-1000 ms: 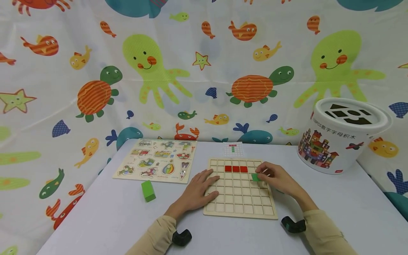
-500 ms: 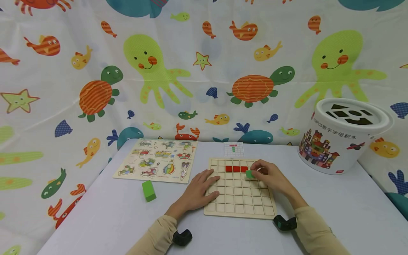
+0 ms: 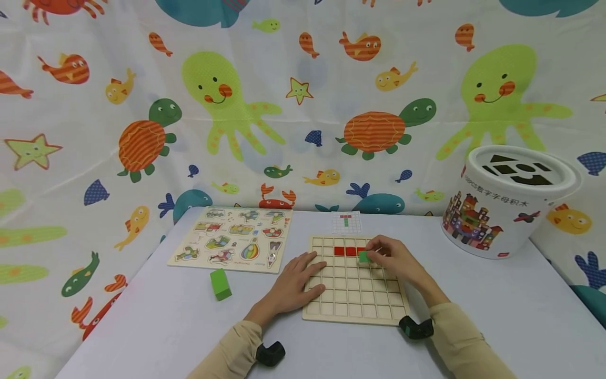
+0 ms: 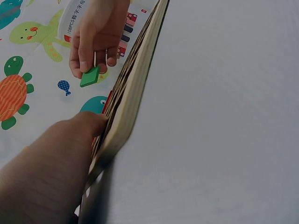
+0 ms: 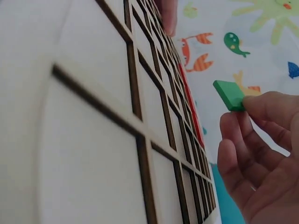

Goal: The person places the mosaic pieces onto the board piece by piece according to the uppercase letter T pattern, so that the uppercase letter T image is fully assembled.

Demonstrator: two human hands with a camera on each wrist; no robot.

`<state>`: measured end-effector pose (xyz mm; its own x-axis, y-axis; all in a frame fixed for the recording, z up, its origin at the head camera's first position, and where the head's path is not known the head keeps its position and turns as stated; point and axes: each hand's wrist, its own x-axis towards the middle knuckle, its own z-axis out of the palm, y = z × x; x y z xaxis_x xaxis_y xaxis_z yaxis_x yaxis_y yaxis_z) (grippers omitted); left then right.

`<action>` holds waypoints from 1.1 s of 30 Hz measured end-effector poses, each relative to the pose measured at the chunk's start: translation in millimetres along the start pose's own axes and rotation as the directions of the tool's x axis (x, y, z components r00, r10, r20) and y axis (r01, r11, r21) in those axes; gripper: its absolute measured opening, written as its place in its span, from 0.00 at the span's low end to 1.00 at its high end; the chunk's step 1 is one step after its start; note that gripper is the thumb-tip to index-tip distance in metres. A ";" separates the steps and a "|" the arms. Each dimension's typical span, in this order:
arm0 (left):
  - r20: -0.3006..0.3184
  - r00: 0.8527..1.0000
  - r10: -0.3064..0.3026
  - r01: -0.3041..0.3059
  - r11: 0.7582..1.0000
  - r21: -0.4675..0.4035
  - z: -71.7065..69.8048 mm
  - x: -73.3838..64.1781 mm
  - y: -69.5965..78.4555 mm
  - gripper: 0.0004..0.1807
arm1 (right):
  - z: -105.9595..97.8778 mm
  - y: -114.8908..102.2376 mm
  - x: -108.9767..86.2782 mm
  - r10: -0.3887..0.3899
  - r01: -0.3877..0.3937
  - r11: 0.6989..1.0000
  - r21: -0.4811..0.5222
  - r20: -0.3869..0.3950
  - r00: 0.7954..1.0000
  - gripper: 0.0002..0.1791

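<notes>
A small green square tile [image 5: 229,94] is pinched between the thumb and fingers of my right hand [image 3: 397,261], held above the wooden grid board [image 3: 355,310]. In the head view the tile overlaps the lower edge of the rightmost of three red tiles [image 3: 345,251], which lie in a row near the board's far side. My left hand [image 3: 295,281] rests on the board's left edge with fingers spread. The left wrist view shows its thumb over the board's rim and the green tile clear of the grid.
Behind the board lies a small pattern card [image 3: 346,222] with red and green squares. A picture puzzle board [image 3: 236,237] and a green block [image 3: 220,284] are on the left. A white printed bucket [image 3: 511,202] stands at the back right, before a sea-animal cloth.
My right hand has moved left across the board with the green tile, from near its right edge to beside the red row. The left hand has stayed in place.
</notes>
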<state>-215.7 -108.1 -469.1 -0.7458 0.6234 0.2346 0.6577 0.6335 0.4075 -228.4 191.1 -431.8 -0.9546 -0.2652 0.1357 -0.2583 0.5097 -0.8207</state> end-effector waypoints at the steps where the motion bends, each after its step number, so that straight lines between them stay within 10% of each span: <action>1: 0.000 1.000 0.000 0.000 1.000 0.003 0.2 -0.2 -0.1 0.30 | 1.3 -0.4 1.1 0.006 -0.006 1.000 -0.011 -0.003 1.000 0.08; 33: 0.016 1.000 -0.025 0.025 1.000 -0.007 0.1 -0.1 0.8 0.30 | 24.8 -4.1 19.7 0.044 -0.036 0.989 -0.143 0.050 0.998 0.04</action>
<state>-215.2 -107.6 -468.9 -0.7604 0.6146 0.2097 0.6378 0.6461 0.4192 -242.5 163.5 -439.5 -0.9564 -0.2830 0.0717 -0.2420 0.6312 -0.7369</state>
